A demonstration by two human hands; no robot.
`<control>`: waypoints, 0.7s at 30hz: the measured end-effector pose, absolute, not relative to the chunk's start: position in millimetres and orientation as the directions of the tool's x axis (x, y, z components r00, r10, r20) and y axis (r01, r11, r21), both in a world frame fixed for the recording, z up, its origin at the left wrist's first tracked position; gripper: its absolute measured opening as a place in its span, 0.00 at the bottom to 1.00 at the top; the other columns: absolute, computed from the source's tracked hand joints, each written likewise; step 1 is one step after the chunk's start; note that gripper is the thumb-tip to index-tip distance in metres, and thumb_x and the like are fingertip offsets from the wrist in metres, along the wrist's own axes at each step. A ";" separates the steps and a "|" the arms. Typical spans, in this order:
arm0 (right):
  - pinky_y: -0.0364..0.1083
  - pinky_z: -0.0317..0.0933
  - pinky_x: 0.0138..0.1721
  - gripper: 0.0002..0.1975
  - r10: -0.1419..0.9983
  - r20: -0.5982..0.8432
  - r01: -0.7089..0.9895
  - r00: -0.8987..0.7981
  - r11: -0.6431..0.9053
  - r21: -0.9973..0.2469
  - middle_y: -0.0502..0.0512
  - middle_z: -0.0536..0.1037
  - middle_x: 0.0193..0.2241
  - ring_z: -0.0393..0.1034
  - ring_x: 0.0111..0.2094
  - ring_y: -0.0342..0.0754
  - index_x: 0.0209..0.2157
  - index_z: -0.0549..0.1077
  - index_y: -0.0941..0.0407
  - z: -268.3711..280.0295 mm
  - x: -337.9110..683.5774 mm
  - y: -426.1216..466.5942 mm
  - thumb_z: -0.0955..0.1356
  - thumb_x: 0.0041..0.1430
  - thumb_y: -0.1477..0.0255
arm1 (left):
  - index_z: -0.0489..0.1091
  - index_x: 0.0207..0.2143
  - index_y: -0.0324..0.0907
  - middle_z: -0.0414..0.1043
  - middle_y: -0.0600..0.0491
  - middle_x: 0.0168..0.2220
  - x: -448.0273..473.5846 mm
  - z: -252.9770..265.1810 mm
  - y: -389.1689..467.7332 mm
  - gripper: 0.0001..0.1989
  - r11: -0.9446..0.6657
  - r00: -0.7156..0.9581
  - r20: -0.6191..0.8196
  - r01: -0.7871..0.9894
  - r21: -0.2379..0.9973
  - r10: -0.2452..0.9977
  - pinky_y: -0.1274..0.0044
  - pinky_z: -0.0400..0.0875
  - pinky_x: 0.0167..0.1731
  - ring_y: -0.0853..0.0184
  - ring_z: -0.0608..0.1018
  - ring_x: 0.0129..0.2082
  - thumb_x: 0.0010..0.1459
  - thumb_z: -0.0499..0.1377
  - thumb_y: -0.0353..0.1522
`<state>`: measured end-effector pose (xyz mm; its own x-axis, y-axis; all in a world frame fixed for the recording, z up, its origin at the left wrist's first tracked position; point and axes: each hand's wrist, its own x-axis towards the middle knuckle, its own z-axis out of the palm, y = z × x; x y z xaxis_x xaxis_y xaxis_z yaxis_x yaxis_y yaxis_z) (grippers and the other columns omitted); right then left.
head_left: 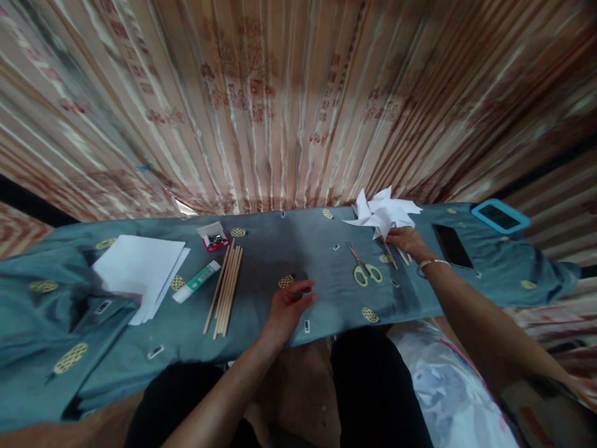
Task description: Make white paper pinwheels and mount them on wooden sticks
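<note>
White paper pinwheels (383, 214) on wooden sticks lie bunched together at the back right of the cloth-covered table. My right hand (405, 241) has its fingers closed at the sticks just below the paper blades, holding one pinwheel; the exact grip is partly hidden. Over the front middle of the table, my left hand (288, 309) holds nothing, its fingers loosely curved and apart. Scissors (364, 267) with yellow-green handles lie between the two hands, nearer the right one. To the left of my left hand rests a group of wooden sticks (226, 289).
A glue stick (196, 281), a small open box (213, 237) of metal bits and a stack of white paper (140, 267) lie at left. A phone (452, 245) and a blue-framed device (500, 216) lie at right. Behind the table hangs a curtain (280, 112); a plastic bag (448, 386) stands below.
</note>
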<state>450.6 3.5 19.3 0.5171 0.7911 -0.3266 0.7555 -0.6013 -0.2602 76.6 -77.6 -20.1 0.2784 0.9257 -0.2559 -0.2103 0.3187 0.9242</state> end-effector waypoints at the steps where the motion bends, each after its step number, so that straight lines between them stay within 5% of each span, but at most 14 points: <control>1: 0.53 0.70 0.48 0.16 0.791 -0.332 0.756 0.514 -0.601 -0.259 0.59 0.73 0.53 0.72 0.50 0.52 0.52 0.72 0.56 20.3 449.6 2.7 0.67 0.66 0.65 | 0.82 0.35 0.42 0.81 0.48 0.37 76.6 -20.6 -77.8 0.16 0.314 0.279 -0.251 -0.211 0.925 0.927 0.71 0.74 0.42 0.60 0.79 0.40 0.39 0.72 0.36; 5: 0.53 0.70 0.47 0.16 0.784 -0.318 0.749 0.533 -0.612 -0.254 0.58 0.74 0.51 0.73 0.48 0.51 0.51 0.72 0.57 26.1 443.4 -2.6 0.68 0.65 0.65 | 0.81 0.34 0.42 0.80 0.49 0.35 75.9 -21.5 -79.6 0.15 0.318 0.284 -0.253 -0.215 0.923 0.925 0.73 0.73 0.40 0.63 0.79 0.36 0.40 0.72 0.34; 10: 0.48 0.65 0.38 0.14 0.782 -0.193 0.730 0.593 -0.623 -0.280 0.63 0.82 0.36 0.76 0.38 0.53 0.40 0.80 0.60 35.6 438.6 -15.0 0.68 0.61 0.65 | 0.81 0.35 0.43 0.79 0.49 0.35 73.6 -20.6 -82.1 0.14 0.289 0.284 -0.226 -0.204 0.935 0.932 0.73 0.73 0.40 0.63 0.79 0.38 0.43 0.71 0.33; 16: 0.53 0.66 0.43 0.11 0.768 0.021 0.726 0.640 -0.595 -0.345 0.62 0.82 0.38 0.76 0.45 0.60 0.36 0.79 0.53 45.5 417.7 -49.5 0.67 0.58 0.63 | 0.81 0.35 0.41 0.80 0.48 0.36 71.5 -19.9 -87.6 0.13 0.294 0.298 -0.232 -0.181 0.939 0.926 0.72 0.74 0.42 0.62 0.80 0.38 0.45 0.68 0.33; 21: 0.55 0.68 0.48 0.07 0.854 0.044 0.763 0.518 -0.439 -0.474 0.57 0.83 0.38 0.76 0.46 0.61 0.32 0.78 0.48 34.7 361.9 -82.6 0.67 0.55 0.64 | 0.81 0.35 0.41 0.81 0.48 0.36 69.4 -15.0 -97.3 0.10 0.294 0.319 -0.242 -0.127 0.947 0.916 0.72 0.74 0.41 0.62 0.80 0.37 0.47 0.65 0.31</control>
<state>361.9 -82.6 34.7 0.5185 0.8540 0.0437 0.7631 -0.4391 -0.4742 69.4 -97.3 -15.0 0.3190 0.9164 -0.2420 -0.1267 0.2942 0.9473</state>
